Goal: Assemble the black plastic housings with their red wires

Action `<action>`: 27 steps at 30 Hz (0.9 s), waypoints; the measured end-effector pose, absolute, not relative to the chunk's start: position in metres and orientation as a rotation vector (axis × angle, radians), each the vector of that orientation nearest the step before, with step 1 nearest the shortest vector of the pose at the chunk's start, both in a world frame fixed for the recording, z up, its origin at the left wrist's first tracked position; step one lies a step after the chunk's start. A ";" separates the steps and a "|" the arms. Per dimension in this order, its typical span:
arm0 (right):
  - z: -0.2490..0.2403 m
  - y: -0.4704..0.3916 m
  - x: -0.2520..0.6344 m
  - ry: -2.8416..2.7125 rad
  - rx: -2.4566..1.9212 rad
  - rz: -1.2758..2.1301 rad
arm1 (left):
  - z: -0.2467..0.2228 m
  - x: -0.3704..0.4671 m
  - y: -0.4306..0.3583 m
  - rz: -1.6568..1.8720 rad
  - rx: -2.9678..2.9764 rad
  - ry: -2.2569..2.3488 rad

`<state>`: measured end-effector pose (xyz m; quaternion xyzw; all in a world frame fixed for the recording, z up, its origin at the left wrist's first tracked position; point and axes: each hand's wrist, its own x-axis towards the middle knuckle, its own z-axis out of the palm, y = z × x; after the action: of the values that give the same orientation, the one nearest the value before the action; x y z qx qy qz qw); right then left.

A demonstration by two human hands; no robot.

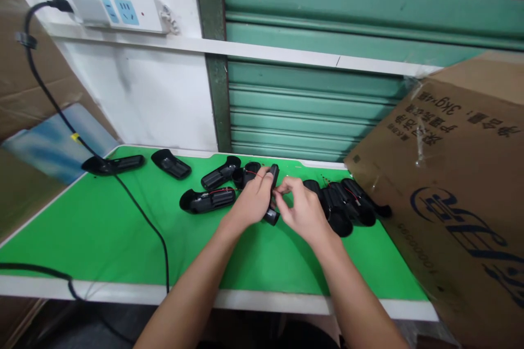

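My left hand [256, 196] is closed around a black plastic housing [274, 170], whose upper end sticks out past the fingers. Thumb and fingertips of my right hand [301, 204] are pinched together against the housing's right side; whatever they grip is too small to make out. A thin red wire [254, 173] shows by my left fingers. Below my left hand, a dark cylindrical end [271, 216] pokes out. Just left lie similar black curved shells [208, 200], one with a red wire along it. More black shells [341, 202] are bunched right of my right hand.
The green tabletop [135, 240] has a white edge. A black cable [141, 215] crosses its left side from a white power strip [123, 11]. Other black shells [171, 164] lie along the back left. A large cardboard box [450, 174] borders the right, a green shutter [311, 92] the back.
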<state>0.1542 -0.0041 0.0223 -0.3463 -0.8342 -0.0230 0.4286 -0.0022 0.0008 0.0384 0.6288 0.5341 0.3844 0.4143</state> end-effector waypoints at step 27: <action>0.042 0.000 0.166 -1.676 -0.859 0.993 | 0.030 -0.007 0.008 0.990 1.374 0.846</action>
<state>0.1656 0.0002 0.0418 -0.3529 -0.6884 0.4078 0.4850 -0.0069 0.0080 0.0301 0.5891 0.3626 0.4243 0.5844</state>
